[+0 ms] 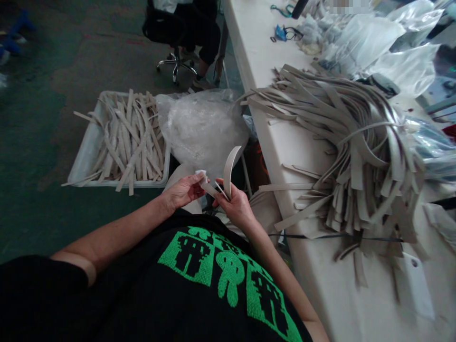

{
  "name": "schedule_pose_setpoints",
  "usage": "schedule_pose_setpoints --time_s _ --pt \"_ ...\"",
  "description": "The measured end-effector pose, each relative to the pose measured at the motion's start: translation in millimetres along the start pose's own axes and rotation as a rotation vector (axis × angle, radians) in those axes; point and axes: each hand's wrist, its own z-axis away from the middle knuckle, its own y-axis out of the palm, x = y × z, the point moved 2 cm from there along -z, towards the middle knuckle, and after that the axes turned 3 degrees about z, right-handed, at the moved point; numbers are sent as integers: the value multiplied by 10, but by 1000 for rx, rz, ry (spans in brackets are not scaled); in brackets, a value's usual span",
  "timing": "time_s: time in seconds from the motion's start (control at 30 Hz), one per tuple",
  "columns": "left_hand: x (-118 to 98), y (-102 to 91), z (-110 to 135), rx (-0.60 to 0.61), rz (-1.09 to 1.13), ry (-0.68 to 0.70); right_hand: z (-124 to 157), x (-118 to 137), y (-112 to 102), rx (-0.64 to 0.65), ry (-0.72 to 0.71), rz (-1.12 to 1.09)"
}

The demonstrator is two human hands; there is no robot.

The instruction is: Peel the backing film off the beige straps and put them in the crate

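A flat beige strip [229,167] runs between my two hands in front of my chest, its far end curling upward. My right hand [238,207] is closed around the strip's middle. Pinched fingers of my left hand [182,192] hold its other end, together with a small white piece [201,174] that looks like cloth or paper. A thin pale edge shows between the hands; whether it is part of the strip I cannot tell. On the table to the right lies a big heap of similar strips [359,128], many with ends hanging towards me.
A white plastic bin [81,156] with many loose strips stands left on the green floor. Beside it is a clear plastic bag [203,126]. The pale table [306,266] carries plastic bags [370,40] at its far end. A person sits on a wheeled chair [162,26] beyond.
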Motion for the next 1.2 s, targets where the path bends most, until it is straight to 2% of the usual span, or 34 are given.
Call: schedule_pose_setpoints --time_s 0.13,0.27,0.33,0.43,0.53,0.67,0.73,0.9,1.03,1.1,1.2 --pt "109 -12 8 46 -23 -37 -72 11 0 -41 12 95" --pt "206 74 20 106 -27 -42 -139 80 -1 -66 36 203" --pt "145 95 13 100 -13 7 -126 113 -58 2 49 150" --pt "-81 45 0 -5 34 133 -44 149 -215 154 43 -11" --pt "-233 21 32 -71 66 224 -3 182 -331 140 18 -12" --pt "-121 150 120 66 6 171 -93 269 -254 48 -20 54" --pt "-95 183 141 116 11 185 -117 318 -206 62 -22 37" --pt "-240 50 178 1 78 304 -84 387 -221 153 -34 65" --pt "-137 64 249 148 39 285 -187 416 -99 131 -76 120" --pt "-112 43 256 167 54 300 -218 422 -39 148 -73 108" --pt "-177 -90 238 43 142 332 -186 407 -43 199 -34 116"
